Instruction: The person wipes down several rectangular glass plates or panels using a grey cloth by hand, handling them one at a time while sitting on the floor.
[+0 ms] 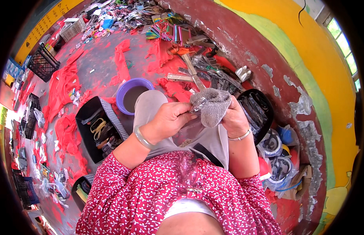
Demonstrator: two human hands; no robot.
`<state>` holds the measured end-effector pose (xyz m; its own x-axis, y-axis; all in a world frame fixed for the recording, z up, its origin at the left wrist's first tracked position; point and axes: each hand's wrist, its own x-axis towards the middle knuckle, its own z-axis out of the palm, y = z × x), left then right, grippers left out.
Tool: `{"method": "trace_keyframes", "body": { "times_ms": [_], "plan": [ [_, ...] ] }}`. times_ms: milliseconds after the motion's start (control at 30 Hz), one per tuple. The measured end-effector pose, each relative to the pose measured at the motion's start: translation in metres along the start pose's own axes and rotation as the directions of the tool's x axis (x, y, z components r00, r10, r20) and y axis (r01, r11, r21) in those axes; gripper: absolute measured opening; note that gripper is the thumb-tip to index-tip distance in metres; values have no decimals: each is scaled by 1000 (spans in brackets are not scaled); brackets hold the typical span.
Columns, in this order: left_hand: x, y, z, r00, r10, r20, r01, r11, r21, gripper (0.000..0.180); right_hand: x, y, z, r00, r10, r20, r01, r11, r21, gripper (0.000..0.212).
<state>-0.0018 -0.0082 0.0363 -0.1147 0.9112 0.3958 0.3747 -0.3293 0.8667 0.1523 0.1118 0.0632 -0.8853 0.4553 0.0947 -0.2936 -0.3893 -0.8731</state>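
Note:
Over my lap I hold up a grey, coarsely woven cloth [215, 111] with both hands. My right hand [235, 120] is closed around its right side. My left hand [169, 119] pinches something shiny and clear, like thin plastic [198, 102], against the cloth's left edge. What exactly lies between those fingertips is partly hidden. A clear plastic piece [186, 166] rests against the front of my patterned shirt.
Left of my knees stand a purple basin [119, 96] of murky liquid and a black box [88, 147] of mixed items. To the right are a black bin [269, 131] of plastic-wrapped dark things and bagged goods [282, 164]. Wooden pieces [193, 74] and red sheeting [68, 137] litter the floor.

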Motion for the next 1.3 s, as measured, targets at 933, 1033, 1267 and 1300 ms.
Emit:
{"method": "trace_keyframes", "body": {
  "times_ms": [933, 1033, 1267, 1300],
  "plan": [
    [2, -1, -4, 932, -356, -69, 298, 861, -412, 12, 17, 11, -18, 957, -253, -144, 258, 966, 12, 39],
    [5, 6, -1, 935, -350, -59, 314, 893, -323, 15, 13, 30, -4, 957, -172, -235, 149, 982, -116, 33],
    [5, -14, 2, 937, -332, 105, 336, 782, -525, 27, 25, 31, -2, 822, -382, -423, 394, 917, -64, 18],
    [2, -21, 0, 924, -343, 167, 380, 783, -493, 27, 26, 29, -7, 810, -412, -418, 416, 905, -87, 18]
  ]
}}
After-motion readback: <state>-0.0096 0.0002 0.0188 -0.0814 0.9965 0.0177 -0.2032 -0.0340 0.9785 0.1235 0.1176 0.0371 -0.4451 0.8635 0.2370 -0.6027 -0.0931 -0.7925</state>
